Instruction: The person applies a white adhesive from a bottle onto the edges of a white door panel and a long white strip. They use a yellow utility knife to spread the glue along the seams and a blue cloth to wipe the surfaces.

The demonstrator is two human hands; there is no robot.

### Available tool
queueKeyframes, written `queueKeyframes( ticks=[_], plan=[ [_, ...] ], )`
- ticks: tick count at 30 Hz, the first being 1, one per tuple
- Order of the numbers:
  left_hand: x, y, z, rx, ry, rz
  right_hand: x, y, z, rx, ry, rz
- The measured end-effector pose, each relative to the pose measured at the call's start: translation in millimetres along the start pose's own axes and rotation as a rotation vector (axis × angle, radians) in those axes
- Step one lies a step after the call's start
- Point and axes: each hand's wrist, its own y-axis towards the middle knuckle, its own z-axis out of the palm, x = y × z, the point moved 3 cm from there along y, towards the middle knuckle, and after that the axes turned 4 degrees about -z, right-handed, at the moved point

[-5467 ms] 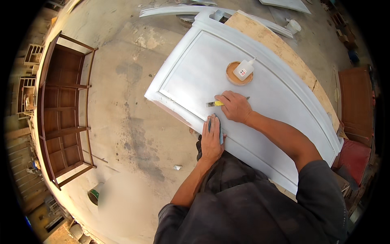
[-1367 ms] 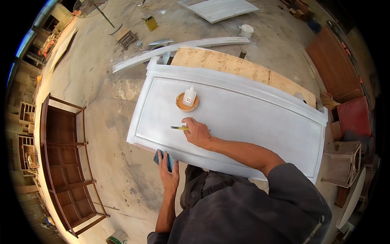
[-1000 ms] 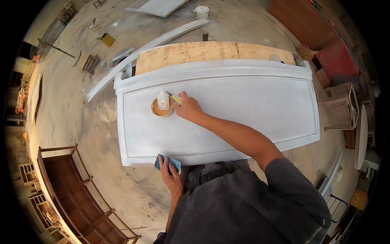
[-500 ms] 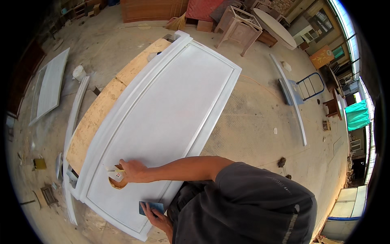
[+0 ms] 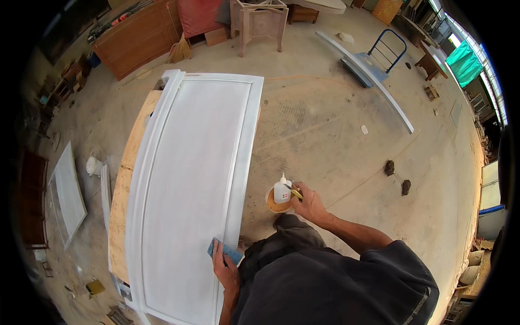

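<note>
A long white-coated furniture panel (image 5: 189, 162) with a raised moulded border lies in front of me on the left. My left hand (image 5: 226, 273) grips a blue sanding pad (image 5: 234, 255) at the panel's right edge. Off that edge, above the floor, my right hand (image 5: 310, 205) holds a small round tub (image 5: 277, 207) by its rim. The tub is brown inside. A white squeeze bottle (image 5: 282, 192) with a pointed nozzle stands in it, beside a yellow-and-dark slim tool (image 5: 296, 192) close to my fingers.
Bare boards (image 5: 123, 187) run beneath the panel's left side. A white bucket (image 5: 94, 166) and another pale panel (image 5: 69, 189) are farther left. Ahead right, a long white strip (image 5: 374, 81) rests across a blue hand trolley (image 5: 387, 54). A wooden stool frame (image 5: 261, 24) stands at the back.
My right hand has carried the tub from over the panel to the right, past its edge. The left hand keeps the pad near the same edge. My view has turned.
</note>
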Motion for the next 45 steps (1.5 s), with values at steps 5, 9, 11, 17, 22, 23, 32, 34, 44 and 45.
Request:
queueKeyframes(
  ticks=[5, 9, 11, 17, 22, 23, 32, 34, 44, 45],
  plan=[
    [-35.4, 25.7, 88.1, 0.001, 0.046, 0.134, -107.2, -32.3, -67.7, -0.14, -0.044, 0.272],
    [-79.4, 55.4, 144.1, 0.299, 0.186, 0.056, -180.2, -45.4, -97.2, -0.243, -0.003, 0.364],
    [-119.3, 70.5, 173.6, 0.399, 0.25, 0.088, -207.4, -50.2, -114.2, -0.314, 0.025, 0.413],
    [-35.9, 128.4, 249.8, 0.318, 0.361, 0.027, -242.7, -45.0, -155.0, -0.494, 0.094, 0.475],
    [91.6, 182.3, 312.4, 0.614, 0.822, -0.02, -275.8, -40.0, -174.1, -0.622, 0.194, 0.589],
    [102.4, 189.3, 324.5, 0.711, 0.964, -0.068, -284.5, -38.0, -179.7, -0.637, 0.212, 0.632],
    [-80.9, 232.4, 461.5, 0.901, 1.113, -0.071, -368.4, 11.3, -271.8, -0.835, 0.279, 0.87],
    [-140.9, 260.4, 502.6, 0.871, 1.085, -0.041, -390.2, 16.2, -290.4, -0.893, 0.277, 0.93],
    [-419.0, 502.1, 831.4, 0.695, 0.458, 0.591, -500.6, 62.4, -405.8, -1.191, 0.173, 1.062],
    [-451.1, 501.8, 859.6, 0.68, 0.449, 0.623, -513.4, 67.0, -419.0, -1.182, 0.147, 1.095]
  ],
)
